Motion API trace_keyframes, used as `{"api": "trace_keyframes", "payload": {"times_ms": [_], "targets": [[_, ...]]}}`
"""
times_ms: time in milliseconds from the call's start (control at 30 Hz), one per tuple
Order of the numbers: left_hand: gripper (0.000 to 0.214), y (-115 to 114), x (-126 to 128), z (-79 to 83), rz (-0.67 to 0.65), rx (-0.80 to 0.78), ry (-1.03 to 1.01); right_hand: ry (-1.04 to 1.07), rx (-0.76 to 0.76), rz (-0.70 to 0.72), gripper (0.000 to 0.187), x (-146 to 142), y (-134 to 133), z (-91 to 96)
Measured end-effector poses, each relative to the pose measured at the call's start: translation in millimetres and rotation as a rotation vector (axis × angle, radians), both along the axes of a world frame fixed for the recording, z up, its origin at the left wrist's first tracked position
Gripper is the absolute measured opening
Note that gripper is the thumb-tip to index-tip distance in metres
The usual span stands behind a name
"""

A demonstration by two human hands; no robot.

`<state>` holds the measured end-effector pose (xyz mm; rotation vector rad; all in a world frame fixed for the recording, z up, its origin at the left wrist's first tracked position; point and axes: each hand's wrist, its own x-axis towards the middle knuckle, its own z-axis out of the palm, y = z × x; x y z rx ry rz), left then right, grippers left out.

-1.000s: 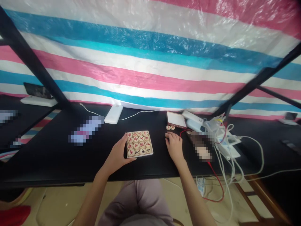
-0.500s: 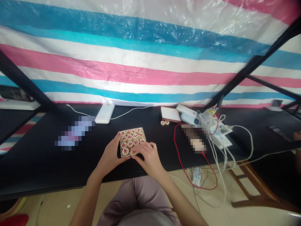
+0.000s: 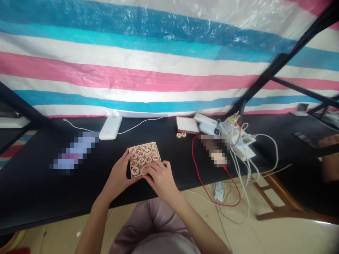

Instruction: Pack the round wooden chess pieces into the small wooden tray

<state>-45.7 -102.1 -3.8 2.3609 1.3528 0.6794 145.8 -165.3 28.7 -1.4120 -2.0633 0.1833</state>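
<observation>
A small square box [image 3: 130,165] on the black table holds rows of round, cream Chinese chess pieces [image 3: 141,153] with red characters. My left hand [image 3: 118,178] is closed around the box's left side and near corner. At the front row, the fingers of my right hand [image 3: 160,179] pinch a chess piece [image 3: 142,171], which sits within or just over the box; I cannot tell which. The right fingers hide the rest of that row. Two loose chess pieces [image 3: 181,135] lie farther back, in front of a shallow brown-edged box lid [image 3: 187,124] with a white inside.
A white power bank [image 3: 110,127] and a blurred-out phone [image 3: 75,151] lie left. To the right are more power banks [image 3: 208,124], a red cable [image 3: 196,165], a blurred device [image 3: 215,150] and tangled white cables [image 3: 238,141]. Another person's hand [image 3: 329,141] shows far right.
The view has shifted a little, so the table items appear farther left. My left hand stays on the box; my right fingers remain at the front-row piece with little visible movement.
</observation>
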Motion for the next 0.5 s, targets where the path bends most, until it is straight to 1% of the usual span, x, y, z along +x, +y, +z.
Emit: {"api": "trace_keyframes", "payload": {"times_ms": [133,267,367,433,500], "targets": [[0.093,1.4,-0.6,-2.0,0.002,-0.001,0.023,-0.013,0.007,-0.014,0.015,-3.5,5.0,-3.6],[0.093,1.1,0.2,-0.9,0.009,-0.011,0.032,-0.044,0.031,-0.017,0.015,-5.3,6.5,-5.6],[0.092,0.9,1.3,0.7,0.011,-0.018,0.028,-0.056,0.022,-0.030,0.016,-5.0,3.4,-4.9],[0.092,1.1,1.9,1.3,0.007,-0.020,0.026,-0.050,0.004,-0.047,0.023,-1.7,2.4,-3.7],[0.093,1.3,2.3,1.8,0.013,-0.025,0.033,-0.045,-0.014,-0.099,0.032,6.6,5.1,-2.8]]}}
